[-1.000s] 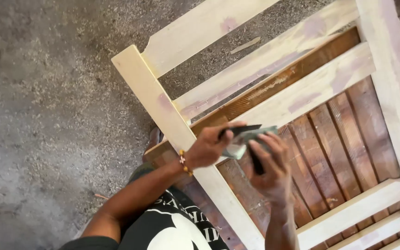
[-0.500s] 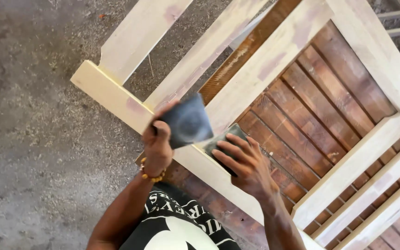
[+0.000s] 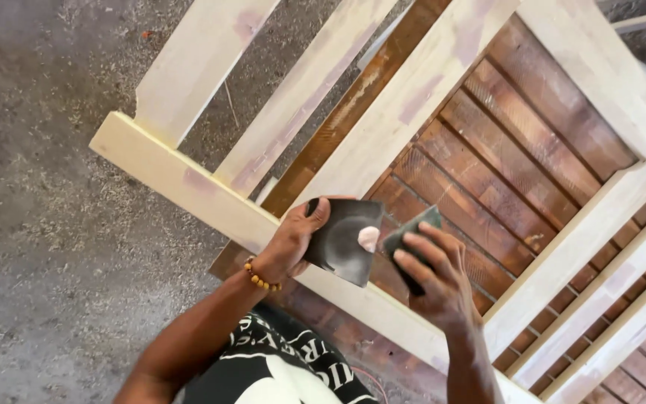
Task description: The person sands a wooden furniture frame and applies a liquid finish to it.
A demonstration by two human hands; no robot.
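Concrete floor [image 3: 54, 247] is spreading wide and open to our left, gritty with dust, giving us the most room on that side. Pale wooden frame [image 3: 188, 183] is running slantwise across the view, its rails boxing in reddish brown slats [image 3: 532, 135] on the right (gaps between the rails are narrow there). We are working right at the frame's near rail, over its edge. Our left hand [image 3: 289, 243] is pinching a dark sheet of sandpaper [image 3: 342, 243] by its left side, thumb on top, a bead bracelet [image 3: 259, 278] circling the wrist. Our right hand [image 3: 435, 284] is gripping a smaller dark folded piece [image 3: 411, 236] just beside the sheet, the two hands staying close but apart.
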